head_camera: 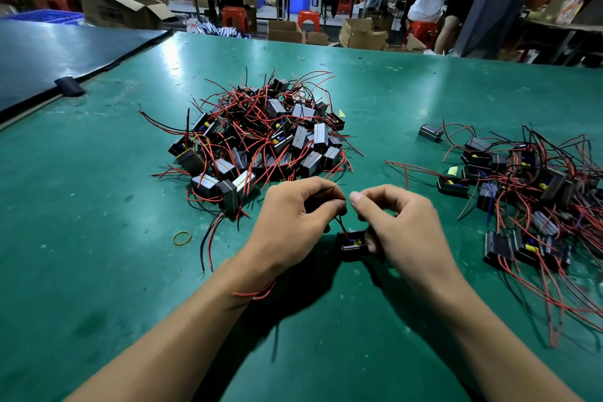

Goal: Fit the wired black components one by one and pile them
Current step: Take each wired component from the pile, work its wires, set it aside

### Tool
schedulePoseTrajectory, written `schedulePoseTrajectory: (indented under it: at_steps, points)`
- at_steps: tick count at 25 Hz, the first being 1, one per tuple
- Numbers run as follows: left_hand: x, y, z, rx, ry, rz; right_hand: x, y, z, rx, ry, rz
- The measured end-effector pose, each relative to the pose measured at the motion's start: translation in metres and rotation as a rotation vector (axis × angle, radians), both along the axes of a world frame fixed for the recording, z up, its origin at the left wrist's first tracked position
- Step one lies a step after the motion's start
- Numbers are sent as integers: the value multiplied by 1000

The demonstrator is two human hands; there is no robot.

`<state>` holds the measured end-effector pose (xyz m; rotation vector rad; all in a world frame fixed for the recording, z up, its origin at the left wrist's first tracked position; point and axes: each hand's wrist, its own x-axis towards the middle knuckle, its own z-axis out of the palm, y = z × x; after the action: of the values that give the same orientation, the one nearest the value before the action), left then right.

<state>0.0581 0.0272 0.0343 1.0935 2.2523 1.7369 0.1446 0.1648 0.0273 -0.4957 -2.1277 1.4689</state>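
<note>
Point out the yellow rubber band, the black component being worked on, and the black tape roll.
yellow rubber band [182,238], head view, its near rim.
black component [352,245], head view, open top.
black tape roll [69,86], head view, its side.

Open black component [351,244] (red wires [341,224] upward) between two wired piles [261,137].

hands [352,222]: 2 | component piles [261,140]: 2 | rubber band [181,237]: 1
</note>
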Motion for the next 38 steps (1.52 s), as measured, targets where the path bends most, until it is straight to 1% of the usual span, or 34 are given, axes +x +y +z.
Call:
schedulePoseTrajectory:
  at_steps: [3,4,6,7,8,10,11,12,14,15,16,17,19,21,24,26,27,28,29,30,32,33,34,35,37,38]
  points:
    - [-2,-1,-1,17,-46,-5,3,3,-1,401,129,2]
    - [-3,-1,-1,16,-54,-11,2,4,-2,502,155,5]
    - [-4,-1,-2,18,-57,-21,3,8,-3,611,189,10]
    - [-4,-1,-2,19,-56,-25,3,9,-3,632,195,22]
    - [-4,-1,-3,20,-55,-29,4,9,-2,613,181,35]
    - [-4,-1,-4,32,-59,-29,3,5,2,473,63,57]
    - [-4,-1,-4,41,-60,-29,2,2,3,359,-16,74]
    - [-4,-1,-4,49,-60,-31,1,0,4,196,-68,100]
    - [-5,0,-4,65,-78,-37,0,-5,10,-258,-74,167]
    - [-6,0,-3,70,-94,-39,1,-6,12,-391,-54,172]
    - [-7,-1,-4,75,-109,-39,2,-4,12,-384,-34,168]
    - [-8,-1,-4,80,-120,-39,4,-1,11,-229,-27,154]
    - [-8,-2,-4,80,-136,-45,5,3,6,205,6,76]
    - [-8,-2,-3,68,-151,-54,4,4,1,458,94,11]
    - [-8,-2,-2,63,-177,-70,3,9,-5,670,199,-6]
    - [-7,-2,-2,59,-180,-67,4,10,-4,723,227,2]
    - [-7,-2,-1,58,-170,-58,4,9,-2,701,218,3]
    - [-6,-2,-1,58,-153,-45,4,5,0,627,186,-5]
    - [-5,-2,-1,59,-132,-36,3,2,1,479,129,-13]
    - [-4,-2,-1,56,-108,-31,1,-2,3,256,63,-11]
    - [-2,-1,0,39,-57,-33,-2,-6,10,-304,-21,28]
    - [-2,-1,0,29,-38,-34,-3,-7,12,-500,-45,44]
    - [-1,-2,0,24,-26,-31,-2,-7,14,-566,-69,52]
    - [-1,-2,0,26,-22,-20,-1,-6,14,-532,-88,59]
    - [-3,-4,-1,51,-35,40,1,-6,14,-372,-80,73]
    - [-5,-5,-1,74,-46,89,0,-7,13,-328,-57,75]
